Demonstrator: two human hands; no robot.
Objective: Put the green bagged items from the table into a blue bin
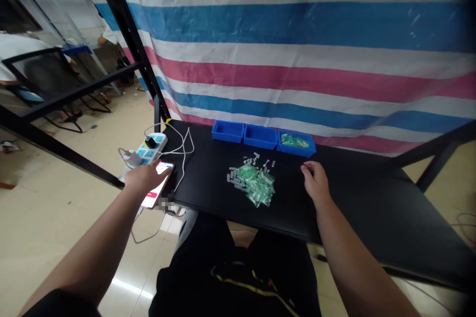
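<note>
My left hand [143,178] is at the table's left end, closed around a smartphone [150,200] with a lit screen; the thumb lies over the glass. My right hand [316,181] rests on the black table with its fingers curled in, and nothing shows in them. Between the hands lies a pile of small clear bags with green contents [260,188]. Small grey cylindrical pieces [238,182] lie along the left of that pile. Several small metallic pieces [255,158] are scattered just behind it.
Three blue bins stand in a row at the back: the left bin [228,140], the middle bin [260,145] and the right bin [296,151], which holds green bags. A power strip [158,144] with plugs and white cables [182,151] is at the left. Striped sheeting [282,74] hangs behind.
</note>
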